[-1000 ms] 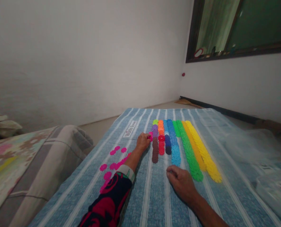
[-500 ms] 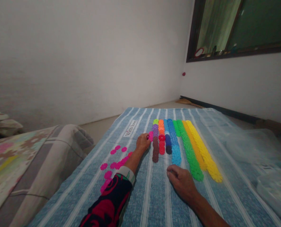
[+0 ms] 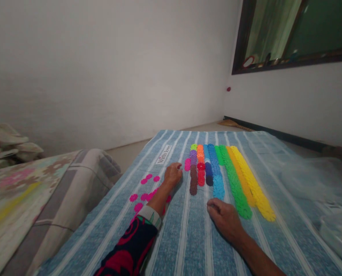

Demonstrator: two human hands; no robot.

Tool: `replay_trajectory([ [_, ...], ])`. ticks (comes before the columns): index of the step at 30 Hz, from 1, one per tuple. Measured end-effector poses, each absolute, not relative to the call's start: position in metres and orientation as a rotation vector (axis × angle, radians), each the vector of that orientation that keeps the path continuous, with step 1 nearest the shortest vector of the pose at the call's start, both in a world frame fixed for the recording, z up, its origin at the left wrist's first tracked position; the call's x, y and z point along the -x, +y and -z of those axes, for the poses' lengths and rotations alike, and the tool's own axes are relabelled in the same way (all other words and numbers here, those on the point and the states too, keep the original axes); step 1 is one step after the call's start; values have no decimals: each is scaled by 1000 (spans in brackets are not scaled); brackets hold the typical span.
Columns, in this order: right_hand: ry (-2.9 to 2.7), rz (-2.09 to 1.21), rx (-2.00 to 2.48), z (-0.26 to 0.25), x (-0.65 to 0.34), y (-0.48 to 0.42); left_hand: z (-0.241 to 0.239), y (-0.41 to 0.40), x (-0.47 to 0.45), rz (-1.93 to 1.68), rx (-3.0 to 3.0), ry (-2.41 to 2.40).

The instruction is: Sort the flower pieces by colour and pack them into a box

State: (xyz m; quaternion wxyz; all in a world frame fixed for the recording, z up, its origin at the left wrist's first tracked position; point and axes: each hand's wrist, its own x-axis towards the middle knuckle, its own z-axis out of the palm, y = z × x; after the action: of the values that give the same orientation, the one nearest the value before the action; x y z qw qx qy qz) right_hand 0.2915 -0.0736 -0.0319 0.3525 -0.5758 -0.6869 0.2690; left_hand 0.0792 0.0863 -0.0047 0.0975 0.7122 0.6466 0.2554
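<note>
One left hand [image 3: 173, 173], part-open, empty | one right hand [image 3: 222, 219], curled, contents unclear | one brown row [image 3: 193, 181]

Cloth [image 3: 171, 249] spans centre and bottom. Disc rows [image 3: 216, 170] lie on it right of centre, loose discs [image 3: 144, 197] left; left hand [image 3: 173, 173] between. Right hand [image 3: 221, 216] below rows. Window [image 3: 311, 34] upper right.

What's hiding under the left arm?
Pink discs peek out on both sides of the left arm, lying on the striped cloth. The arm and its sleeve cover whatever is between, so I can't tell how many more are there.
</note>
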Motion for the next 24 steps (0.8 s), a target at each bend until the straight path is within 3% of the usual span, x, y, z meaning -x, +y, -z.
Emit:
replay_trajectory([
  [9,-1788,-639,1490,32,-291,-75,-15,47,13,-573,-1984,2256],
  [18,-1789,-679,1487,31,-293,-75,-9,39,13,-432,-1932,2315],
  [24,-1805,-688,1507,35,-294,-75,2,44,17,-694,-1820,2282],
])
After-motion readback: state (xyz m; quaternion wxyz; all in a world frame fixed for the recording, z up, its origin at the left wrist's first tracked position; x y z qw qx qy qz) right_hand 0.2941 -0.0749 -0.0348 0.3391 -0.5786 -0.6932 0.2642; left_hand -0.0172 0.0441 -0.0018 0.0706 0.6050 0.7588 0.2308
